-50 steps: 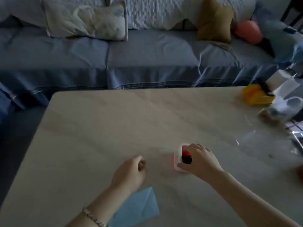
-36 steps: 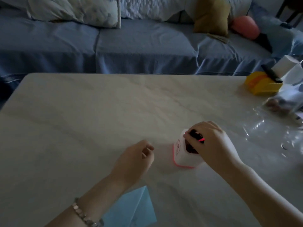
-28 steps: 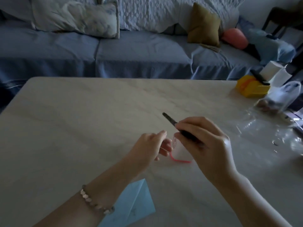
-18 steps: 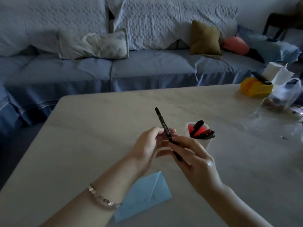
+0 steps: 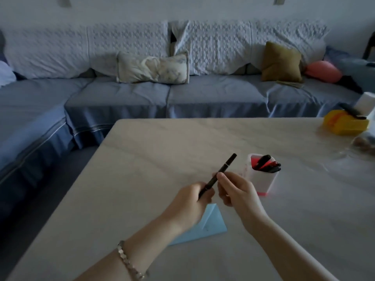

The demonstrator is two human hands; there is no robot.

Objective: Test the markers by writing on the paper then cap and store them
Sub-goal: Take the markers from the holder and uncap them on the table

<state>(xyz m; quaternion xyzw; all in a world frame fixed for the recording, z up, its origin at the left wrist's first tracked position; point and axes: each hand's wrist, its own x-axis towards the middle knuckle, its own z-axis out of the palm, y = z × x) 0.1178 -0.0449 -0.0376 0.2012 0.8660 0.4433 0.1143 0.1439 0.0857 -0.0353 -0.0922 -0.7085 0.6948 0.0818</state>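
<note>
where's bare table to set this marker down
Bare table runs wide from the far edge down, left of the marker cup. Another free patch lies right of the cup, short of the yellow box. Crowded: far right corner by that box, and the blue paper by the left hand.

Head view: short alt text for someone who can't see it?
Both hands hold a black marker tilted above the table: left hand grips its lower end, right hand pinches its middle. A white holder of markers stands to the right; blue paper lies beneath the hands.
</note>
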